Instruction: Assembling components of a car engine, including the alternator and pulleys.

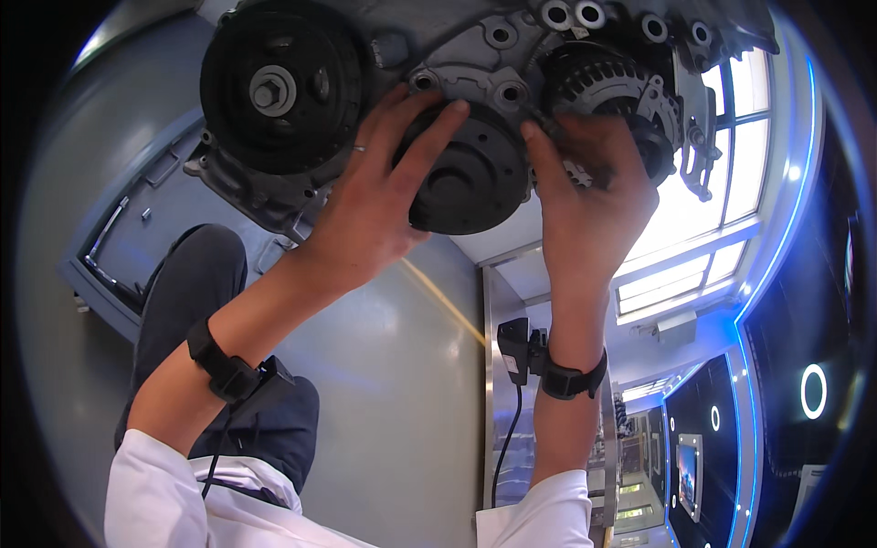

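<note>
Black ribbed pulley [466, 173] sitting between both palms – left hand [370, 205] spreading over its near rim, fingers gripping; right hand [585, 187] pressing its far edge, fingers curled on. Just beyond, grey engine casing [475, 46] – larger round pulley [274, 87] leftward.

Strong light comes from the big window [713, 210] on your right, so bright it washes out to white. Blue strip lights [813, 119] glow along its edge. The dark engine part [283, 91] in front of you sits in shade. The grey floor [393, 365] shines softly. The picture is round, black at the corners, and straight lines bend near the rim.
</note>
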`<state>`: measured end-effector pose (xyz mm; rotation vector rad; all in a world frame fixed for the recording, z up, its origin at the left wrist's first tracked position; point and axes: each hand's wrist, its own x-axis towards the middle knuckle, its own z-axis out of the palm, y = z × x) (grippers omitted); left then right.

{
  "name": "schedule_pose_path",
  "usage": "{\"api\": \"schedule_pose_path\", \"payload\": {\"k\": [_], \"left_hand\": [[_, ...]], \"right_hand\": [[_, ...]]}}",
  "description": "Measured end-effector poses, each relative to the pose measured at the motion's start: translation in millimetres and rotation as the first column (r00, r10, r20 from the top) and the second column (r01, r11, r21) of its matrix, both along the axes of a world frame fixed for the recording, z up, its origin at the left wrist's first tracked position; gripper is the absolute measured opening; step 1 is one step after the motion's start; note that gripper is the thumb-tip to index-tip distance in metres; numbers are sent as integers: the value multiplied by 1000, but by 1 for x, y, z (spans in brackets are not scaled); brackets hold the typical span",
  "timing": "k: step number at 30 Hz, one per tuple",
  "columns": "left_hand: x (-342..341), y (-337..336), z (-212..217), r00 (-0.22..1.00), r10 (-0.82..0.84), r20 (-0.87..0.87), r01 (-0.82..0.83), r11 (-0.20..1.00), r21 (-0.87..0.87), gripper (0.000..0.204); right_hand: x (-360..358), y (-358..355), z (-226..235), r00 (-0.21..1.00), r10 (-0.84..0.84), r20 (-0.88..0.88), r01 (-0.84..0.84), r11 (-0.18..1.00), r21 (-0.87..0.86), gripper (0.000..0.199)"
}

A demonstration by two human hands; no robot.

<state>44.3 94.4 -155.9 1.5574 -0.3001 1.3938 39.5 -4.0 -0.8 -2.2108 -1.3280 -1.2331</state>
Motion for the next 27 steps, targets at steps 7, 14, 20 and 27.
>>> {"api": "schedule_pose_path", "payload": {"k": [7, 14, 20, 27], "left_hand": [[-2, 2, 1, 1000, -25, -8, 25, 1000, 14, 113], [-3, 7, 0, 997, -68, -24, 69, 997, 43, 108], [-3, 8, 1, 994, -104, -23, 105, 994, 33, 105], [2, 7, -1, 996, -80, 38, 79, 997, 17, 96]], "right_hand": [[2, 19, 9, 977, -159, 145, 191, 950, -246, 16], [5, 24, 22, 981, -155, 113, 188, 900, -394, 10], [0, 24, 27, 972, -212, 106, 237, 858, -457, 6], [-1, 43, 36, 821, -376, 431, 571, 552, -607, 23]]}}
